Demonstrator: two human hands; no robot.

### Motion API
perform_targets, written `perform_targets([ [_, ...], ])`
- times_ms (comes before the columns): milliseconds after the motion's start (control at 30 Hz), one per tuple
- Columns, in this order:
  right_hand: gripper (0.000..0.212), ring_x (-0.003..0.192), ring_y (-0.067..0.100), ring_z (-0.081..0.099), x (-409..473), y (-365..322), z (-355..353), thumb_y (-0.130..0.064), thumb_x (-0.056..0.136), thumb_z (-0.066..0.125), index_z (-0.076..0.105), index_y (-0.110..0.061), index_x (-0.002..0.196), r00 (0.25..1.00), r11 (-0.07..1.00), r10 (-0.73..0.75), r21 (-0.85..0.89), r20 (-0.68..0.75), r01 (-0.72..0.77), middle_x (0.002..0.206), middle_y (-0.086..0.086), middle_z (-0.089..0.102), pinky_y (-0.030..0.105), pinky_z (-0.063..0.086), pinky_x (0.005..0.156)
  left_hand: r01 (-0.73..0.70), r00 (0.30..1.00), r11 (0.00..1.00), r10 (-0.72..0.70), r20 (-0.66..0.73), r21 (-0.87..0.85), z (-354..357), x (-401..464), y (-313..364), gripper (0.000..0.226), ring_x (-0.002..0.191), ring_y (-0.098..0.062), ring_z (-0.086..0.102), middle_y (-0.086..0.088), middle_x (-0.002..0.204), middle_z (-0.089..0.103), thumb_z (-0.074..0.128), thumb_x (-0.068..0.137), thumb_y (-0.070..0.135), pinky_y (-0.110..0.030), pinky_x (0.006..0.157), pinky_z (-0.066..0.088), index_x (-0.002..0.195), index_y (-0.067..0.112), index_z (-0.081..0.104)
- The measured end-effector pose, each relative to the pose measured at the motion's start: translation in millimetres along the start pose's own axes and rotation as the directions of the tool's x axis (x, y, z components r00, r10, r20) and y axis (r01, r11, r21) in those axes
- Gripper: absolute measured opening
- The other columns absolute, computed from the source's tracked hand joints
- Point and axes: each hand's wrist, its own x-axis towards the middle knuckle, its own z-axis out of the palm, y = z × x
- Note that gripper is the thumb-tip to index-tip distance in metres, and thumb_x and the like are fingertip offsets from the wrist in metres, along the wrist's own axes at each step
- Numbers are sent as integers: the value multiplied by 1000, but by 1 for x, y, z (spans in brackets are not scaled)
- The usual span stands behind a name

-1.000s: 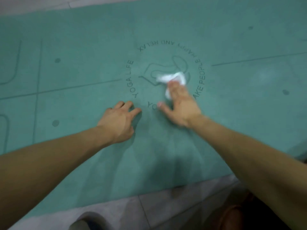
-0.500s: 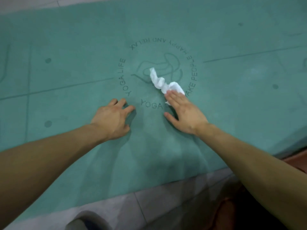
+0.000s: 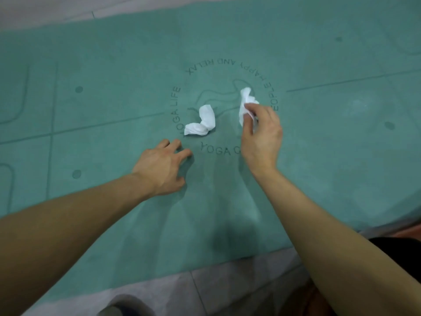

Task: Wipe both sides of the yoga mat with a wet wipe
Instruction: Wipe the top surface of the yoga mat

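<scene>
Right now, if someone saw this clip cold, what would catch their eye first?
Two white wipes stand out against the teal yoga mat: the right hand pinches one wet wipe at the right side of the printed circle logo, while a second crumpled wipe lies loose on the mat near the circle's centre. The left hand rests with fingers spread on the mat, just below and left of the loose wipe.
</scene>
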Motion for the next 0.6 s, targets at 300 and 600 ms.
perform_targets([
  [300,43,155,17,30,-1,8,81,-36,102,60,57,-17,141,689,908,-244,-89,682,409,163,0,44,38,39,118,-77,997,997,77,28,-9,-3,-8,-12,73,131,-22,47,5,148,45,66,81,64,-44,95,55,145,34,46],
  [600,24,119,25,64,-85,21,-3,-17,99,64,71,-23,121,762,934,-243,-67,600,351,130,-2,68,41,58,91,-164,982,986,165,90,-18,4,-29,-17,76,143,-27,42,-4,160,38,70,87,59,-45,112,45,153,30,43],
])
